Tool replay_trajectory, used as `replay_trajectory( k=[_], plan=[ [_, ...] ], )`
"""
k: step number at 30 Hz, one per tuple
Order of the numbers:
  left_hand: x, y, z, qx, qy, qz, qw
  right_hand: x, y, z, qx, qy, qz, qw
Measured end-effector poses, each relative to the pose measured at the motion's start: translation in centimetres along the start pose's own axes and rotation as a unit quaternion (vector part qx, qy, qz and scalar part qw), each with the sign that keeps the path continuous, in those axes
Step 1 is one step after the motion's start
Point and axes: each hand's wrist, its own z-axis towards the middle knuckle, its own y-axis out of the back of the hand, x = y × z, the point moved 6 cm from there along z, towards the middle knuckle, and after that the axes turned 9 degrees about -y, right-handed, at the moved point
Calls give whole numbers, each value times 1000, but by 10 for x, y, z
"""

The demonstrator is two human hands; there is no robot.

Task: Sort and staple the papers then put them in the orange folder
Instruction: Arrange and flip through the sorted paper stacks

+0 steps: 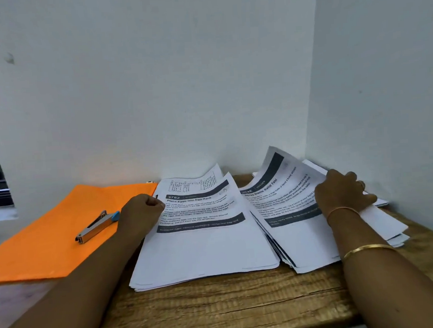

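1. My right hand [343,193] curls over the right stack [300,240] of papers and grips its top sheets, which lift and bow up toward the corner.
2. My left hand [142,215] is curled at the left edge of the left stack [203,249]; I cannot tell whether it pinches a sheet.
3. Both stacks lie side by side on the wooden bench [220,309], headings away from me, pushed into a corner of white wall [230,86].
4. Left of them, the orange folder [36,240] lies flat and closed.
5. The stapler [97,227] rests on it, running diagonally, with its blue end toward my left hand.
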Motion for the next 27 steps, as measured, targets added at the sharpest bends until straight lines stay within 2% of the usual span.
replay_trajectory(
  k=[7,12,19,24,27],
  plan=[
    [0,0,-1,21,9,15,1000,0,-13,-2,65,3,-20,998],
    [2,2,1,13,5,32,999,-4,-25,-5,143,-26,-4,989],
    [1,2,-1,41,6,89,995,-1,-27,-9,138,-14,-16,990],
    [-2,-4,-5,80,12,118,990,19,-26,-20,87,62,-55,993],
    [-1,-3,-5,75,11,119,990,44,-31,-35,99,155,13,983]
  ],
)
